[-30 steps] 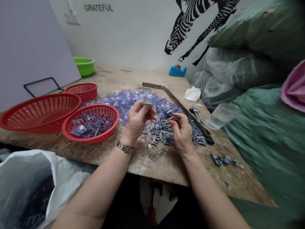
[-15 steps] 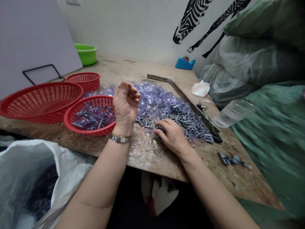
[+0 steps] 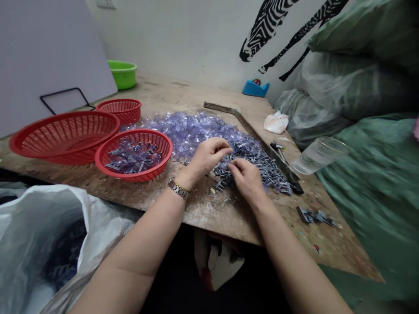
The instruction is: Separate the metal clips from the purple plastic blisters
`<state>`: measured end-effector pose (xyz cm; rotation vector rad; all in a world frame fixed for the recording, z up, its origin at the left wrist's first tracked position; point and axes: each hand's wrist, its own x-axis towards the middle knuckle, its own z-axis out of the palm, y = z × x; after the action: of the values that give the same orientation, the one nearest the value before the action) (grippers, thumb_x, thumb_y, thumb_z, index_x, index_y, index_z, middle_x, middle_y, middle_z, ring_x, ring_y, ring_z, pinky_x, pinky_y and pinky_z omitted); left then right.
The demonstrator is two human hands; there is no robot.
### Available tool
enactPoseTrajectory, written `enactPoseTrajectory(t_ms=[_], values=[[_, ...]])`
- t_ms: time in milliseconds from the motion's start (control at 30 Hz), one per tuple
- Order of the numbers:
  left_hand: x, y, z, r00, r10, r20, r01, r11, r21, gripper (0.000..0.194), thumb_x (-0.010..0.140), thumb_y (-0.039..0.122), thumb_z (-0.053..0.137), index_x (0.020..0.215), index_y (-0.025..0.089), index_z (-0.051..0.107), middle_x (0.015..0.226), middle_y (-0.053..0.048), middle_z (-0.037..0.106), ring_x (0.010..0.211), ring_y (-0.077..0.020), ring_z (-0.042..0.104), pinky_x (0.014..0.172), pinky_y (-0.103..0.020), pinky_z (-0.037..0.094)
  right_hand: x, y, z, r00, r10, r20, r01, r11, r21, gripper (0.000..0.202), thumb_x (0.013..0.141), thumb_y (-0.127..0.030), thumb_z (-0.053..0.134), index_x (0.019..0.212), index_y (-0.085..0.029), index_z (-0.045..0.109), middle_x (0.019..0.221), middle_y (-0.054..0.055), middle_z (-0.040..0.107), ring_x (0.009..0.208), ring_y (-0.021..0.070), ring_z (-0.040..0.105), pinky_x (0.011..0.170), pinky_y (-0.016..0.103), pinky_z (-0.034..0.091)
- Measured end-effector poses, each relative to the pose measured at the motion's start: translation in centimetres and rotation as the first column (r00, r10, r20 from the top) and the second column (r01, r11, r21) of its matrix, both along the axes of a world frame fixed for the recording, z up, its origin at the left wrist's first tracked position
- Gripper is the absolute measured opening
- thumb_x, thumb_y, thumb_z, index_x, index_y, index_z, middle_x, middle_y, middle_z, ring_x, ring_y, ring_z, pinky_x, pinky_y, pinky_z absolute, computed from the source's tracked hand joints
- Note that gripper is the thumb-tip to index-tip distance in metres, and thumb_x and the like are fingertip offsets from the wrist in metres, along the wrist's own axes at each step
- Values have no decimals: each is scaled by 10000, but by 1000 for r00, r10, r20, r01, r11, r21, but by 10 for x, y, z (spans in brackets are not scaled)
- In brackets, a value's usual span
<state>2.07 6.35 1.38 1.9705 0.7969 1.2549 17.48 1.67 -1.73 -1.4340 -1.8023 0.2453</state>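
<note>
My left hand (image 3: 209, 156), a watch on its wrist, is closed in a pinch at the near edge of a heap of clear purple plastic pieces (image 3: 193, 131). Across from it, my right hand (image 3: 248, 178) is also pinched, over a pile of small grey plastic parts (image 3: 265, 168). The two sets of fingertips are close together but apart. Whatever either pinch holds is too small or hidden to make out. Left of my hands, a red basket (image 3: 134, 175) contains purple pieces and grey parts mixed together.
Two more red baskets (image 3: 65, 150) stand at the left. A bent metal strip (image 3: 248, 128) borders the pile. A clear cup (image 3: 319, 155) leans outward at the right edge, near several loose grey parts (image 3: 316, 216). A white bag (image 3: 108, 218) hangs open at front left.
My left hand has come down from its raised position by the red basket and moved right, towards my right hand. My right hand has shifted slightly right and its fingers have closed into a pinch.
</note>
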Motion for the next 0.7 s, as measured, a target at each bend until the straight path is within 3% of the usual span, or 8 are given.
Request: enactPoseTrajectory(t_ms=[133,233,500,700], values=[[3,-2,-6,949,-84,-305,153,966,210,89,856,196,554,806,164,621,894,-40,559,846,-143,548,792,-272,454,17,4,4,986,-76,-147,62,993,-101,279,785,-385,535,574,-206,496,549,-33,460,569,133,424,573,274,306],[5,-2,-12,903,-37,-428,172,944,282,112,872,178,515,926,175,614,996,-57,540,911,-160,544,830,-294,458,20,5,6,967,-74,-242,32,984,-174,301,753,-424,538,556,-200,498,533,-43,422,558,119,392,557,267,284],[11,-4,-17,841,155,-519,65,923,379,260,851,51,409,1031,169,555,1027,-70,540,955,-172,540,847,-297,467,19,5,10,920,-53,-388,-53,965,-257,332,704,-463,580,516,-195,527,520,-23,499,582,139,472,586,276,358],[10,-3,-15,855,138,-499,66,927,369,208,881,103,423,952,182,602,938,-50,547,836,-150,540,768,-261,448,19,3,11,892,32,-451,-156,958,-241,403,738,-543,599,549,-188,578,580,6,582,616,156,529,641,299,431]])
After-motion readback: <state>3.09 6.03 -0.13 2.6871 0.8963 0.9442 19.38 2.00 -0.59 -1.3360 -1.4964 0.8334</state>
